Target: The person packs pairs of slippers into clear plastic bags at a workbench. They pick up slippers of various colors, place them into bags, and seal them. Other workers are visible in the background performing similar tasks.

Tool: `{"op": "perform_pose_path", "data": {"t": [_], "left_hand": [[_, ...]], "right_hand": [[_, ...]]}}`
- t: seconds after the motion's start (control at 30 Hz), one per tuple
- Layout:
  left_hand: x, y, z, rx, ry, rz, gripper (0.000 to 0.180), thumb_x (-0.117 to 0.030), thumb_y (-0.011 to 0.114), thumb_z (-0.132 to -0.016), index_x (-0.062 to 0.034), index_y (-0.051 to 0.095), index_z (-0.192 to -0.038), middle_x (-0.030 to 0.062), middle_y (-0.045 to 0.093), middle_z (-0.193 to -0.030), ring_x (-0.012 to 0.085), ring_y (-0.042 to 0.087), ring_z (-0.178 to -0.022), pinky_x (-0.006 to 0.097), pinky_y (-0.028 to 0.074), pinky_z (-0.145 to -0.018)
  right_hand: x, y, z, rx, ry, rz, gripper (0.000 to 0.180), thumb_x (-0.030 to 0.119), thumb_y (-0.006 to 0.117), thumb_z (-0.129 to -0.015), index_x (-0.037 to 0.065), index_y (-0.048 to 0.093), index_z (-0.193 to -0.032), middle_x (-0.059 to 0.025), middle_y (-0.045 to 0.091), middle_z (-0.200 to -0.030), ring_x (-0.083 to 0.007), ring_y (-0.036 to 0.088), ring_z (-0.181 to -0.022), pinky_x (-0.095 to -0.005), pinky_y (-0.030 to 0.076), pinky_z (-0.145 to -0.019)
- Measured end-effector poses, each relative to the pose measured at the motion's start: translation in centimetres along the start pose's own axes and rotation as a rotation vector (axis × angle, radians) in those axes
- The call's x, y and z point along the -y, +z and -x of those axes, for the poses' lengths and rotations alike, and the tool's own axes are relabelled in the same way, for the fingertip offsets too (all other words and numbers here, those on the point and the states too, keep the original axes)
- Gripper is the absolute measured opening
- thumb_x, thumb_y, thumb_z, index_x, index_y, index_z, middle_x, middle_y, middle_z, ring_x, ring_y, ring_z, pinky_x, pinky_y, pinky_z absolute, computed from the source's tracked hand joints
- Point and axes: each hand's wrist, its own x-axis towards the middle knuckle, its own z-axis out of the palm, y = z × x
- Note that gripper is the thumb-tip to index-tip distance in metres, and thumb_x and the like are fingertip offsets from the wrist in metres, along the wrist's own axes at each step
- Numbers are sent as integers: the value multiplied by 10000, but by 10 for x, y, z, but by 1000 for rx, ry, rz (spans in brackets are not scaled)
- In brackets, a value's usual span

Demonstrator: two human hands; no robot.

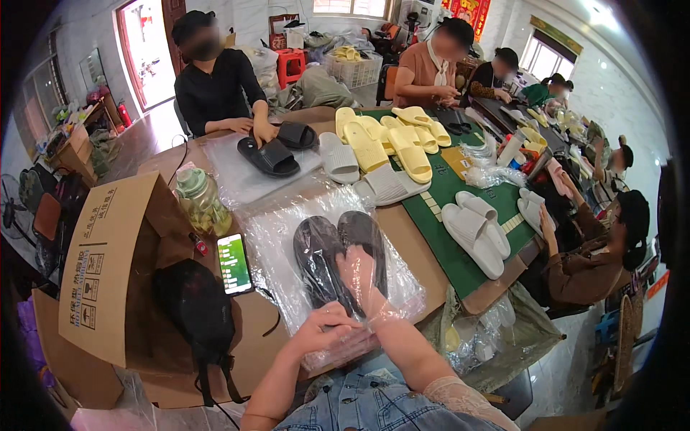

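A pair of black slippers lies inside a clear plastic bag on top of a stack of similar bags. My right hand reaches in through the bag's near opening and grips the slippers between their straps; the film partly blurs its fingertips. My left hand is closed at the opening, beside my right wrist, pinching the bag's edge.
A phone, a green-lidded bottle, a black bag and an open cardboard box stand left. Yellow slippers and pale grey slippers lie ahead and right. Across the table, a person's hand touches other black slippers.
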Motion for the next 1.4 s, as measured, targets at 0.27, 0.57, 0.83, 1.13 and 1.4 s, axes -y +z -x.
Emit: {"op": "perform_pose_path", "data": {"t": [0.27, 0.57, 0.83, 1.13, 1.4], "left_hand": [[2, -2, -3, -664, -101, -666, 383, -201, 704, -882, -35, 686, -1227, 179, 607, -1267, 354, 545, -1166, 436, 419, -1011], [30, -4, 1, -584, -396, -877, 676, -359, 563, -998, 31, 353, -1509, 326, 401, -1501, 482, 381, -1397, 508, 296, -1167], [32, -6, -3, -604, -428, -891, 715, -367, 580, -984, 75, 346, -1494, 327, 474, -1436, 473, 433, -1346, 498, 329, -1147], [38, -5, -4, -662, -452, -887, 770, -386, 632, -956, 106, 348, -1477, 343, 495, -1403, 483, 464, -1299, 503, 361, -1112], [28, -2, -7, -672, -489, -857, 765, -357, 635, -953, 97, 332, -1488, 351, 504, -1376, 478, 461, -1300, 502, 362, -1108]], "right_hand": [[-8, -46, 58, -60, -316, -247, 502, 231, 738, -874, -47, 584, -1262, -260, 558, -1225, -417, 548, -1187, -479, 478, -992], [-31, -179, 101, 693, -240, -958, 88, 94, 705, -911, 17, 729, -945, -69, 706, -943, -171, 657, -863, -311, 519, -771], [17, -117, 6, 132, -52, -459, 245, 272, 724, -918, 50, 703, -816, -91, 670, -746, -221, 651, -666, -345, 500, -628], [-18, -40, 54, 64, -226, -93, 398, 377, 783, -837, 51, 585, -950, -128, 592, -901, -322, 608, -845, -428, 502, -750], [-18, -51, 26, 20, -58, -184, 496, 442, 769, -853, -1, 569, -951, -194, 634, -900, -387, 652, -835, -469, 525, -751]]}}
